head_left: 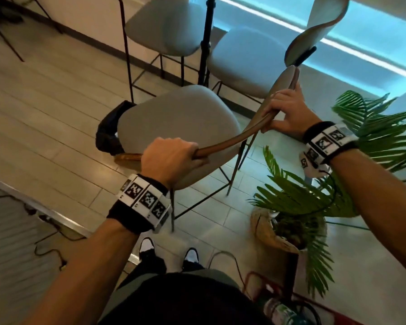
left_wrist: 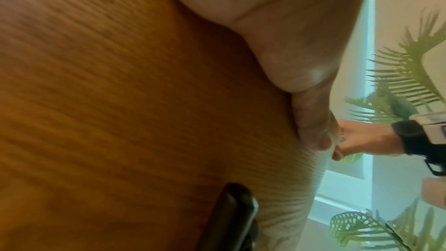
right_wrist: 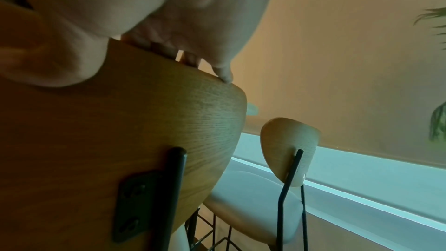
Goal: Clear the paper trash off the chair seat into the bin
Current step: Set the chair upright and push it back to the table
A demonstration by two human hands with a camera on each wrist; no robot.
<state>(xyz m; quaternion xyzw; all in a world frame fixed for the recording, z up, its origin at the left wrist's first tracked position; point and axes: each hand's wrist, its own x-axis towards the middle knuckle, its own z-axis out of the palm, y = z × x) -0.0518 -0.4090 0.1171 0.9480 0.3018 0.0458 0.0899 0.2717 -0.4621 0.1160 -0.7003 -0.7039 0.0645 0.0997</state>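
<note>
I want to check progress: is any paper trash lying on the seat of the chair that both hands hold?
No: in the head view the grey seat shows only bare cushion.

Floor [head_left: 56,109]: pale plank boards. Chair [head_left: 178,123] stands on it on thin black legs, directly under the fingers [head_left: 277,99]; seat grey. Black-lined bin [head_left: 108,130] on floor at seat's far-left edge, beyond the left fingers. Two more chairs [head_left: 169,26] further out. Potted palm [head_left: 288,228] on floor below the right fingers. Cables [head_left: 49,245] trail near-left.
</note>
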